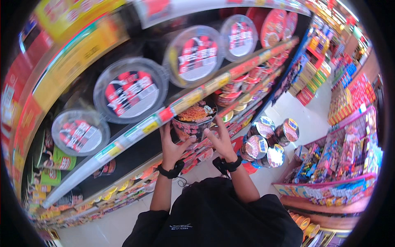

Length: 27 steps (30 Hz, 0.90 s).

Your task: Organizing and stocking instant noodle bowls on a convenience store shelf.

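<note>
A black instant-noodle tub (195,123), its lid picturing noodles, is held between my two hands at the edge of a supermarket shelf. My left hand (173,147) grips its left side, with the thumb across the front. On the other side my right hand (221,139) presses fingers and thumb to the tub's wall. Part of the lid is tucked under the price rail (185,101) of the shelf above. Large clear-lidded tubs (132,92) with red, black and white labels line that upper shelf.
Several noodle tubs (255,146) stand in a cluster to my right, over something red. Beyond them is a pink-edged bin (327,182) of packaged goods. Green noodle cups (63,159) sit at the shelf's left end. Stacked cartons (304,78) line the aisle.
</note>
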{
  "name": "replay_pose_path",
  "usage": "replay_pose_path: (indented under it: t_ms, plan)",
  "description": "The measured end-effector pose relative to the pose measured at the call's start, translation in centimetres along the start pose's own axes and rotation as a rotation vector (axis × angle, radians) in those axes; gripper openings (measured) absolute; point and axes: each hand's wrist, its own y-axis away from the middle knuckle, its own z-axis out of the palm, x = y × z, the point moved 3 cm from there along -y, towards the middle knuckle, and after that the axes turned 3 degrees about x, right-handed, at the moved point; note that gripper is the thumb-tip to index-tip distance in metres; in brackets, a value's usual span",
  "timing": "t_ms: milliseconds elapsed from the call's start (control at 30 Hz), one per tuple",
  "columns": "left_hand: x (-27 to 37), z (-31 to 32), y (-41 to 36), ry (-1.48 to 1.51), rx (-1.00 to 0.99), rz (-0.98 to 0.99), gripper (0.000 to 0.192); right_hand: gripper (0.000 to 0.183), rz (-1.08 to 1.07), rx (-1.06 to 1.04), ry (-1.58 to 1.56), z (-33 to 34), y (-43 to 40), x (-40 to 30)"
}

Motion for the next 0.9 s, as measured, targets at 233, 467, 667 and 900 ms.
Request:
replay_pose_path:
  t_ms: [233,467,667,900]
  plan:
    - [1.4,7.6,-0.1,0.401,-0.252,-0.019,0.105,0.077,0.168,0.078,-0.362,-6.4,3.0,1.6]
    - [1.4,14.0,1.3,0.398,-0.46,-0.062,0.102,0.086,0.178,0.212,-0.286,-12.3,5.9,2.7]
    - [2.1,19.6,2.0,0.37,-0.622,-0.096,0.096,0.086,0.094,0.437,0.058,-17.0,7.4,3.8]
    - [1.1,26.9,3.8,0.561,-0.745,-0.235,0.07,0.085,0.169,0.538,0.177,-22.0,8.8,6.0]
